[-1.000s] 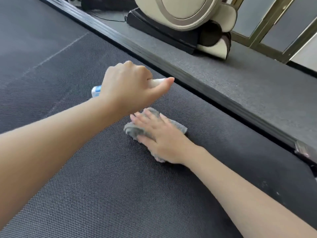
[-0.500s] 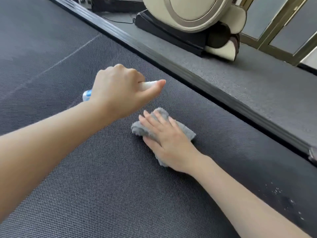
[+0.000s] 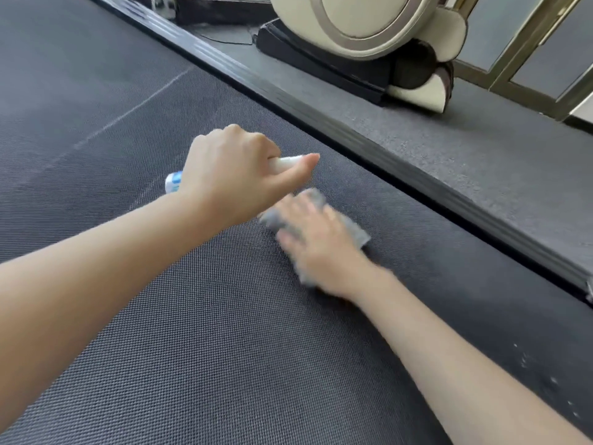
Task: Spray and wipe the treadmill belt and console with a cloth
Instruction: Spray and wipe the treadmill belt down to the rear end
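Observation:
The dark textured treadmill belt [image 3: 199,348] fills most of the view. My left hand [image 3: 237,184] grips a small white spray bottle [image 3: 285,162] with a blue label, held level just above the belt, its tip pointing right. Right beside it, my right hand [image 3: 321,242] presses flat on a grey cloth [image 3: 356,231] lying on the belt. The right hand and cloth are blurred with motion. Most of the cloth is hidden under the palm. The console is out of view.
The black side rail [image 3: 369,139] of the treadmill runs diagonally on the right. Beyond it a cream and black machine [image 3: 369,36] stands on dark carpet [image 3: 497,162] before gold-framed glass panels [image 3: 519,59]. White specks [image 3: 529,364] dot the belt at lower right.
My right hand has slid the cloth a little to the right across the belt and is now blurred. My left hand with the bottle has stayed about where it was.

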{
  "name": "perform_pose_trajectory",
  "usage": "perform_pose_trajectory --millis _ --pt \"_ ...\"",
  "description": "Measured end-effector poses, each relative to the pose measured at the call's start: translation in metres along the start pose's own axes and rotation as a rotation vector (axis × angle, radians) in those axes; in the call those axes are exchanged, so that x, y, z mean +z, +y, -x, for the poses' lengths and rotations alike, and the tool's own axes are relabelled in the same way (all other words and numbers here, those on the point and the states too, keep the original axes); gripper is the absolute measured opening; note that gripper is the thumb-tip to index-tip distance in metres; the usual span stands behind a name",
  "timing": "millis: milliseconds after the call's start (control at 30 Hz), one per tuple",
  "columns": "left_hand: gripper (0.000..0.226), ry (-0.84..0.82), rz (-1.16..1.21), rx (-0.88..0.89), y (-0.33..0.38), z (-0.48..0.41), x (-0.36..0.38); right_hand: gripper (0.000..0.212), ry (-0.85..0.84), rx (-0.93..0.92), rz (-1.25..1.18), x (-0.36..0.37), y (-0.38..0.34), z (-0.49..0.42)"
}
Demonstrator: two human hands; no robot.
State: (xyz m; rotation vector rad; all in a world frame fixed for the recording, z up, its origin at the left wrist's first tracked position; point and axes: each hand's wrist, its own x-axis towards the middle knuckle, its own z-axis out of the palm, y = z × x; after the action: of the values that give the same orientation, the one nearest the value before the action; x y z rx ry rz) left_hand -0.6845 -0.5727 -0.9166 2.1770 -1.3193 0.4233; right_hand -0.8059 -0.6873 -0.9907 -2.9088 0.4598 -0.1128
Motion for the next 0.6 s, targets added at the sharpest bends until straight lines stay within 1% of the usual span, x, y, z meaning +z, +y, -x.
perform_pose_trajectory --millis 33,67,100,133,200,233,267,333,400,433,500,533,600 --pt "0.067 0.002 0.003 -0.001 0.002 -0.001 0.0 0.059 -0.016 -0.115 -0.05 0.0 -0.019 0.023" --pt "0.067 0.003 0.007 0.004 0.004 -0.002 0.002 0.057 -0.069 -0.195 -0.077 -0.002 -0.032 0.042" --pt "0.067 0.002 0.009 0.01 0.007 -0.003 0.003 0.056 -0.122 -0.239 -0.086 -0.003 -0.036 0.051" --pt "0.067 0.0 0.008 0.014 0.01 -0.003 0.005 0.055 -0.135 -0.266 -0.083 -0.003 -0.032 0.051" --pt "0.066 -0.001 0.0 0.019 0.013 -0.003 0.008 0.051 -0.085 -0.237 -0.068 -0.008 -0.015 0.032" --pt "0.066 -0.003 -0.004 0.019 0.014 -0.002 0.009 0.049 -0.052 -0.187 -0.061 -0.01 -0.001 0.016" --pt "0.066 -0.007 -0.007 0.016 0.014 -0.001 0.01 0.048 -0.027 -0.094 -0.065 -0.013 0.016 0.001" --pt "0.066 -0.016 -0.008 0.013 0.015 0.003 0.011 0.051 0.003 0.15 -0.063 -0.019 0.057 -0.024" --pt "0.067 -0.018 -0.017 0.009 0.014 0.006 0.011 0.055 -0.021 0.335 -0.023 -0.023 0.088 -0.041" --pt "0.068 -0.023 -0.023 0.004 0.013 0.008 0.01 0.056 -0.033 0.371 -0.001 -0.02 0.094 -0.046" --pt "0.068 -0.035 -0.018 -0.007 0.012 0.01 0.007 0.056 -0.043 0.324 0.053 -0.013 0.082 -0.042" --pt "0.068 -0.037 -0.015 -0.008 0.013 0.01 0.006 0.055 -0.039 0.261 0.05 -0.008 0.067 -0.033" --pt "0.067 -0.035 -0.007 0.0 0.015 0.01 0.004 0.053 -0.017 0.071 -0.011 -0.004 0.027 0.001"
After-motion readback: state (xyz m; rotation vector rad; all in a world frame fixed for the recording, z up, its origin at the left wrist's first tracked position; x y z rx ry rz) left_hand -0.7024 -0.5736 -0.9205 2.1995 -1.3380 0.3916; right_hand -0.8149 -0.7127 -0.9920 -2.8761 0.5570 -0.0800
